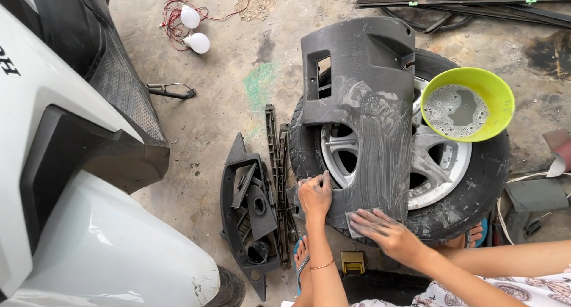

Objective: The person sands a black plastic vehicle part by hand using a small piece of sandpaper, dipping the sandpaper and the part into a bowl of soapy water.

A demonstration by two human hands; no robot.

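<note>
While laid across tyre: dark grey plastic panel (363, 110), wet, soap-streaked.
Panel edges: upper end has cut-out openings; lower end overhangs wheel (440, 164).
Left hand (315, 195): fingers curled, gripping panel's lower left edge.
Right hand (383, 228): fingers flat, pressing grey sanding pad (355, 222) onto panel.
Bowl (468, 105): green, foamy water, on tyre just beside panel.
Open room: bare concrete above; scooter (71, 164) and black parts (253, 212) at left.
</note>
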